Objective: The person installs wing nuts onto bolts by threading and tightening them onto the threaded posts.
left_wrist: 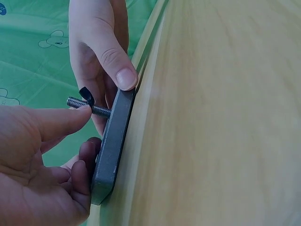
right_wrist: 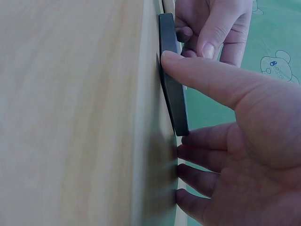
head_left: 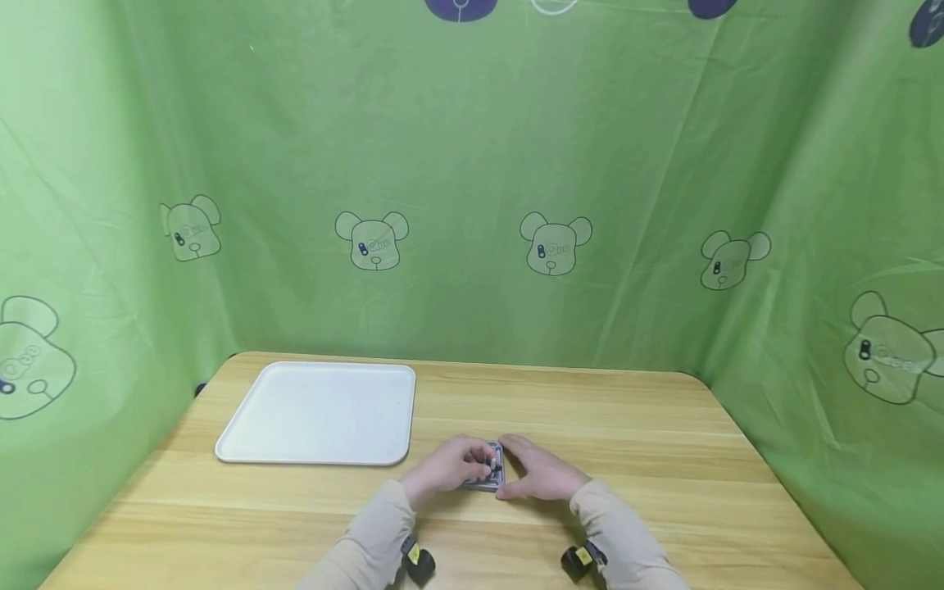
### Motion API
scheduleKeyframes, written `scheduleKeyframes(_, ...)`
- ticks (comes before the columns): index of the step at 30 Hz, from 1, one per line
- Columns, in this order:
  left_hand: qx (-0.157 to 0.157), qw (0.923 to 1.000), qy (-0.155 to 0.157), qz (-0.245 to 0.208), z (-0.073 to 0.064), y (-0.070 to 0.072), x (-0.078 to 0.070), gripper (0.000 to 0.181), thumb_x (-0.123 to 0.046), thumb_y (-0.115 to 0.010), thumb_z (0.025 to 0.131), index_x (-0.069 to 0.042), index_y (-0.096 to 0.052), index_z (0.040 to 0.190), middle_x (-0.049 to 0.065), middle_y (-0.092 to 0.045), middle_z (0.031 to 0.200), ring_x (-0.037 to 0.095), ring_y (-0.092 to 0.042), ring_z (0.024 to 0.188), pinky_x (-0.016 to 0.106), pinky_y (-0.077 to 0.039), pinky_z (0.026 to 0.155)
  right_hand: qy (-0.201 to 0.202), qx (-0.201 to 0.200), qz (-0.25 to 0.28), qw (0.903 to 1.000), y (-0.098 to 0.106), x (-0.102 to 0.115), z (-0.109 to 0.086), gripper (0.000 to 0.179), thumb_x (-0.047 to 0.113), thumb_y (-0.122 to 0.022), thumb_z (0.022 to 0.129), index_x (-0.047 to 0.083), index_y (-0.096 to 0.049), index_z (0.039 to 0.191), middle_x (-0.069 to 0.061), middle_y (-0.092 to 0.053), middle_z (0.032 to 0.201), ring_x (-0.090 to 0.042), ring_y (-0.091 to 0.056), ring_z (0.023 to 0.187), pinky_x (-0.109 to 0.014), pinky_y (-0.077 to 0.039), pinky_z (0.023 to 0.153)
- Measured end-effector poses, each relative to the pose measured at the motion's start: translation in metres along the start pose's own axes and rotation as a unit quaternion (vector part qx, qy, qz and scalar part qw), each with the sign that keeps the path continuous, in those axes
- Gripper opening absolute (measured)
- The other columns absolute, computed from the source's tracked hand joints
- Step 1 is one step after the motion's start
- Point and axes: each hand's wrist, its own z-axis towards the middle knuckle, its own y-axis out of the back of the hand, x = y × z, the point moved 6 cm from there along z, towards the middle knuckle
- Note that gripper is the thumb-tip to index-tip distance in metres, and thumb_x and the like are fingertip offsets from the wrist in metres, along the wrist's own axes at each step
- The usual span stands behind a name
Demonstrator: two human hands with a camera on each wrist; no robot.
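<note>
On the table lies a flat dark rectangular plate [head_left: 484, 487], its side edge facing the left wrist view. A threaded bolt [left_wrist: 101, 111] stands up from its face and carries a black wing nut [left_wrist: 86, 96]. My left hand [head_left: 446, 469] pinches the wing nut, the thumb against it; the other fingers curl beside the plate. With the thumb on the plate's near edge and the fingers around its far right corner, my right hand [head_left: 542, 474] holds the plate [right_wrist: 174, 94] steady. The left hand partly hides the plate's face in the head view.
A white tray [head_left: 317, 414] lies at the back left of the wooden table [head_left: 590, 418]. Green curtains [head_left: 472, 147] with bear prints hang behind the table and at both sides. Black wrist cameras [head_left: 420, 565] sit under both sleeves.
</note>
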Motion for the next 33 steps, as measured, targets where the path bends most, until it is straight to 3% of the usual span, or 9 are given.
scheduleKeyframes(7, -0.021, 0.9993, 0.018, -0.027, -0.001, 0.0012, 0.0044, 0.018, -0.003, -0.066, 0.086, -0.004, -0.062, 0.104, 0.008, -0.061, 0.093, 0.013, -0.053, 0.084, 0.025, -0.044, 0.075, 0.0, -0.001, -0.004, 1.0, 0.0009, 0.0025, -0.0017, 0.099, 0.043, -0.079, 0.074, -0.002, -0.031, 0.148, -0.026, -0.031, 0.154, -0.046, -0.032, 0.141, -0.062, -0.025, 0.113)
scheduleKeyframes(14, -0.035, 0.9964, 0.038, -0.067, -0.002, 0.0024, 0.0086, 0.021, -0.001, -0.072, 0.08, 0.001, -0.054, 0.092, 0.002, -0.055, 0.083, 0.012, -0.051, 0.079, 0.021, -0.042, 0.068, 0.002, 0.001, 0.0, 1.0, 0.002, 0.0058, -0.0036, 0.098, 0.04, -0.079, 0.075, -0.004, -0.031, 0.148, -0.026, -0.031, 0.154, -0.046, -0.031, 0.141, -0.062, -0.024, 0.114)
scheduleKeyframes(33, -0.019, 0.9993, 0.027, -0.017, -0.0001, 0.0014, 0.0042, 0.018, -0.003, -0.075, 0.08, -0.002, -0.065, 0.095, 0.007, -0.062, 0.088, 0.013, -0.052, 0.08, 0.023, -0.042, 0.072, 0.008, 0.0, 0.004, 1.0, 0.0021, 0.0059, -0.0031, 0.098, 0.039, -0.08, 0.074, -0.005, -0.031, 0.147, -0.028, -0.031, 0.153, -0.047, -0.031, 0.141, -0.062, -0.023, 0.114)
